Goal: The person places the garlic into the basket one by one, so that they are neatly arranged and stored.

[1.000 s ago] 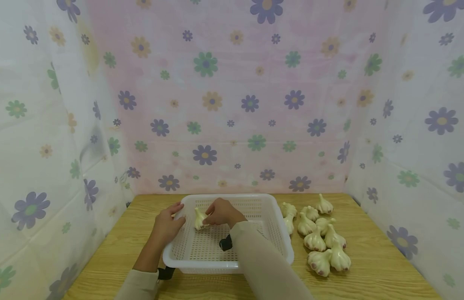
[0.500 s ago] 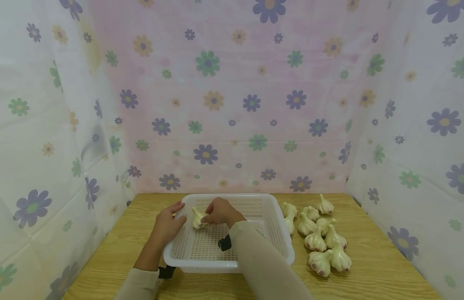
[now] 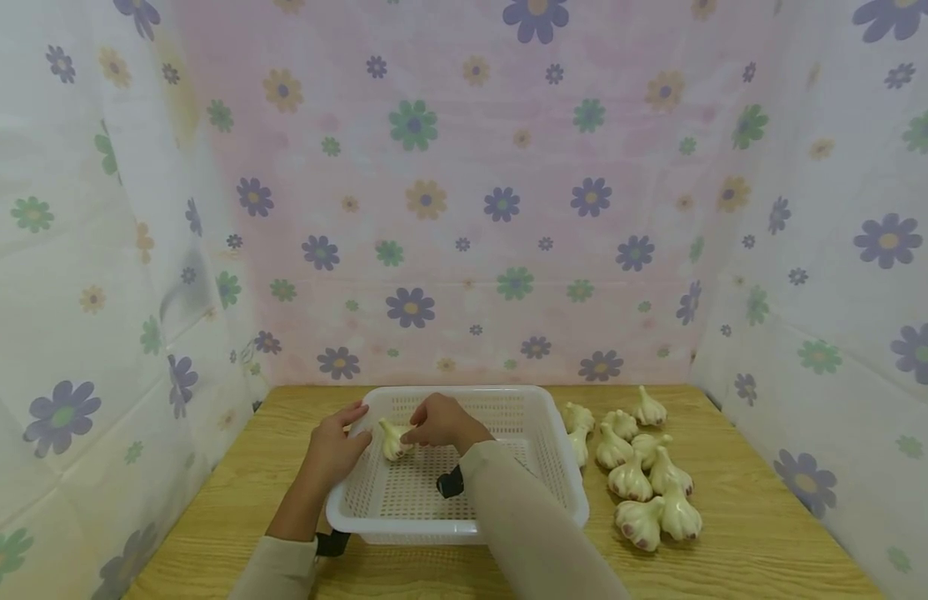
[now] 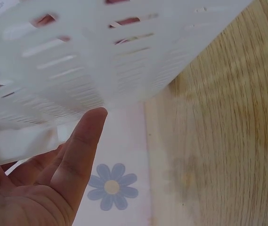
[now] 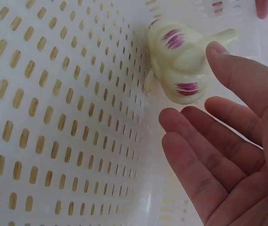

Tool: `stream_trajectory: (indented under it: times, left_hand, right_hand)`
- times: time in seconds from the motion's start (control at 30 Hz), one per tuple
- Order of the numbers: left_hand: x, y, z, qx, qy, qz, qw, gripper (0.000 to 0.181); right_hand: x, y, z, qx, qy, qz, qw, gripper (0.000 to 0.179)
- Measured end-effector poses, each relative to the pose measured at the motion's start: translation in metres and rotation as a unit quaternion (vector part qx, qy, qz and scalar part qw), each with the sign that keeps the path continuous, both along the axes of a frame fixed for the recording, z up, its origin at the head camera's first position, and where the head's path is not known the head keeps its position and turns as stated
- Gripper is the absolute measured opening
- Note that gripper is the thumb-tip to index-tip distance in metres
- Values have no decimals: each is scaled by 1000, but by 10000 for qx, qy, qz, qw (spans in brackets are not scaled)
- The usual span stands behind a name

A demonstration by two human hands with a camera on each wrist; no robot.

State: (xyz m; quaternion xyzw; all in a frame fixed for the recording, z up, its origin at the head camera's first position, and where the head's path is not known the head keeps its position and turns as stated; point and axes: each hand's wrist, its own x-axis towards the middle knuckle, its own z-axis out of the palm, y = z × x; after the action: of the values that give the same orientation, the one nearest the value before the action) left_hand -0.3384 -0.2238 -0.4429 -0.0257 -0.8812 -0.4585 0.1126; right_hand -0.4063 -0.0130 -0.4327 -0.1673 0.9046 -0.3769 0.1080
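Observation:
A pale garlic bulb [image 3: 394, 439] with purple streaks stands in the left part of a white slotted plastic basket [image 3: 434, 527]. In the right wrist view, the root end of the bulb [image 5: 183, 63] meets the basket floor and its neck points away from it. My right hand [image 3: 443, 422] is right beside the bulb, its fingers [image 5: 195, 160] extended and apart from it, while the thumb [image 5: 239, 73] overlaps the neck. My left hand [image 3: 335, 447] holds the basket's left rim, with fingers [image 4: 79, 155] along the outer wall and the thumb over the rim.
Several more garlic bulbs [image 3: 631, 481] lie in a group on the wooden table [image 3: 749, 533], right of the basket. Flower-printed cloth [image 3: 464, 167] encloses the back and both sides. Black wrist cameras [image 3: 451, 483] sit at the cuffs.
The garlic bulb in the basket has shifted slightly left and its neck leans more to the left. More of it shows beside the right hand. The left hand stays on the rim.

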Motion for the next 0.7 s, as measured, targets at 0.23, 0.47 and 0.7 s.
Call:
stream_trajectory:
  times: [0.23,0.47,0.7]
  left_hand:
    - [2,-3,-1,1,-44,6,10000,57]
    - [1,-2,-2,19,-74,22,10000,56]
    - [1,-1,1,61,-20,-42,10000,55]
  right_hand:
    - [2,-1,3,119,247,102,9996,42]
    - [3,2,16,336,667,143,9971,43]
    - [3,7,29,304,898,277,9951,46]
